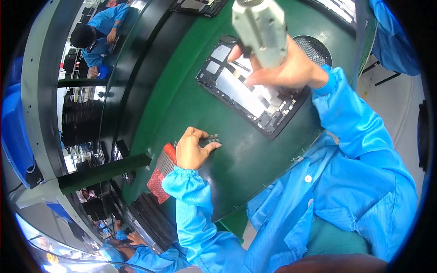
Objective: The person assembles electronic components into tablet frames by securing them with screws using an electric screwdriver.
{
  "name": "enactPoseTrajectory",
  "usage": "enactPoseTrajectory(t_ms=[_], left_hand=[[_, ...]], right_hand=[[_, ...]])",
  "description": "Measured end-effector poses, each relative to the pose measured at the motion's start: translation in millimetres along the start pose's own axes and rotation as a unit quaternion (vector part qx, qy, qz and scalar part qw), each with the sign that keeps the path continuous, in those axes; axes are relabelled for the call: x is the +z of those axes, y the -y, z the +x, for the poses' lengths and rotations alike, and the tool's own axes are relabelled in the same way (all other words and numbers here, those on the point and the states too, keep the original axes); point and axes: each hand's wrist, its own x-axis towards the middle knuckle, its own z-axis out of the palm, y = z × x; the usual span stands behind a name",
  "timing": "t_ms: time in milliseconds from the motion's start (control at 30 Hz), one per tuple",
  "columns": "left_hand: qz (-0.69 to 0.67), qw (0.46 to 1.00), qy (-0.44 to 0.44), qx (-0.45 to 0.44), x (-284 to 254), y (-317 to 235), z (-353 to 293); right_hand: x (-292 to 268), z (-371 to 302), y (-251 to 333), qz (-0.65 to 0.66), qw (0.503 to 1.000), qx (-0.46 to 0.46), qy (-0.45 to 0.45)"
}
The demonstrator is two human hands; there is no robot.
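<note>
My right hand (289, 68) is closed around a pale grey-green electric screwdriver (259, 27), held over an opened flat device (241, 88) with a black frame, silver plates and small boards. The screwdriver's tip is hidden. My left hand (192, 148) rests low over the green table, thumb and forefinger closed on a small metal part (213, 139). Under and beside that hand lies a pack of red bubble wrap (159, 182), with a dark ribbed piece on it. Just beyond my right hand sits a round dark dish (314, 50) filled with tiny shiny pieces.
The green table (182, 100) curves around me. Another flat device (200, 5) lies at the far edge, and one more (339, 11) at the far right. Dark stacked panels (152, 220) stand at the lower left, near a green bar (107, 172). Co-workers in blue sit beyond the frame.
</note>
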Motion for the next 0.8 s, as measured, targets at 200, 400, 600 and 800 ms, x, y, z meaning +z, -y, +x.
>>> enactPoseTrajectory(t_ms=[200, 400, 600, 800], left_hand=[[-0.088, 0.987, -0.073, -0.112, 17.3, 2.6, -12.4], [-0.336, 0.921, -0.056, -0.188, 21.6, 16.7, -30.3], [-0.405, 0.896, -0.033, -0.176, 24.2, 13.9, -17.6], [-0.169, 0.974, -0.057, -0.143, 22.1, 3.4, -17.5]], right_hand=[[-50.0, -9.6, 19.7, -0.084, 0.993, 0.079, -0.035], [-73.4, -2.7, 2.0, 0.022, 0.99, 0.047, -0.131], [-75.8, -3.9, -8.3, -0.018, 0.987, 0.067, -0.147], [-76.7, -2.8, -17.3, -0.032, 0.987, 0.062, -0.142]])
